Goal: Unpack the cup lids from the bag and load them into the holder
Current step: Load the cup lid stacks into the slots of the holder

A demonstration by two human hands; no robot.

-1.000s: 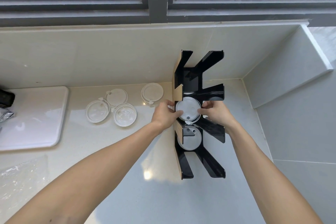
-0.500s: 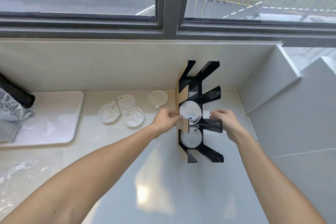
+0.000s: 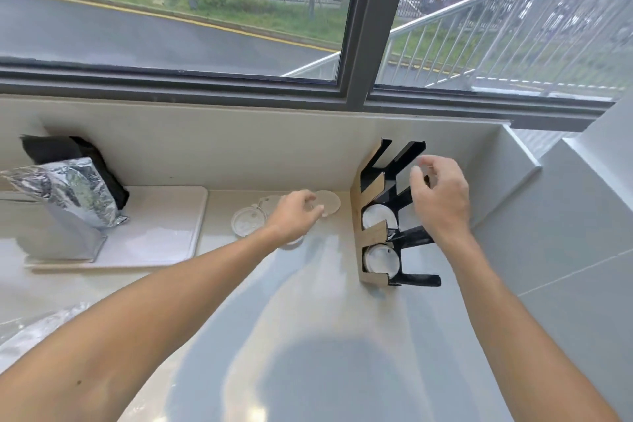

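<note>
A black holder (image 3: 416, 238) with a tan side panel stands on the counter near the right wall. Two white cup lids sit in its lower slots: one lid (image 3: 378, 217) above another lid (image 3: 380, 259). Its upper slots hold nothing. My right hand (image 3: 440, 195) hovers in front of the upper slots, fingers curled and apart, holding nothing. My left hand (image 3: 294, 214) is over the loose lids left of the holder, fingertips at a white lid (image 3: 329, 202). A clear lid (image 3: 246, 223) lies further left. Other loose lids are partly hidden by my left hand.
A white tray (image 3: 154, 229) sits at the left with a crinkled silver bag (image 3: 72, 195) and a dark object behind it. Clear plastic wrap (image 3: 20, 336) lies at the lower left. A wall ledge and window run along the back; a tiled wall closes the right side.
My left hand left the holder and moved left over the loose lids. My right hand rose from the middle slot to the upper slots. The camera tilted up.
</note>
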